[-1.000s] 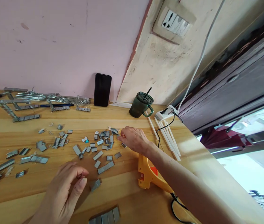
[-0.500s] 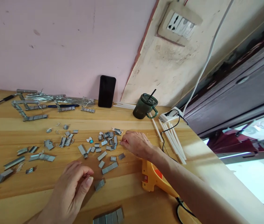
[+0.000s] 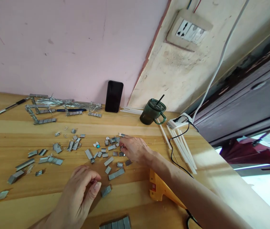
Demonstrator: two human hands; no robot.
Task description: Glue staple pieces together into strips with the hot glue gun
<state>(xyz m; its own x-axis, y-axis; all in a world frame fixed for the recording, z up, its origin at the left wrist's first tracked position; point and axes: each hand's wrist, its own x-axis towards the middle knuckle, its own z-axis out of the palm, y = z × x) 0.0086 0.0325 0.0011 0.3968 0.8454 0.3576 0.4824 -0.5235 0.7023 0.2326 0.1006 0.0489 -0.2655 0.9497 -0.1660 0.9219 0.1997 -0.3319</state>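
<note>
Several short grey staple strips [image 3: 106,151] lie scattered across the wooden table [image 3: 13,133]. My right hand [image 3: 135,149] reaches over the thickest cluster, its fingertips pinched on a small staple piece at the heap's right edge. My left hand [image 3: 82,190] hovers near the front edge, thumb and fingers curled together; what they hold, if anything, is hidden. One staple strip [image 3: 106,190] lies just right of that thumb. A row of strips [image 3: 116,222] sits at the bottom edge.
A yellow glue gun [image 3: 161,192] lies under my right forearm, with its black cord. White glue sticks [image 3: 180,148], a green mug [image 3: 152,112] and a power strip [image 3: 179,121] stand at the right. A black phone [image 3: 114,96] leans on the wall. A staple structure [image 3: 53,108] sits at the back left.
My right hand has drawn slightly left and nearer, onto the staple cluster, and its fingers have closed on a piece. The view has shifted, so everything sits further right. My left hand stays curled.
</note>
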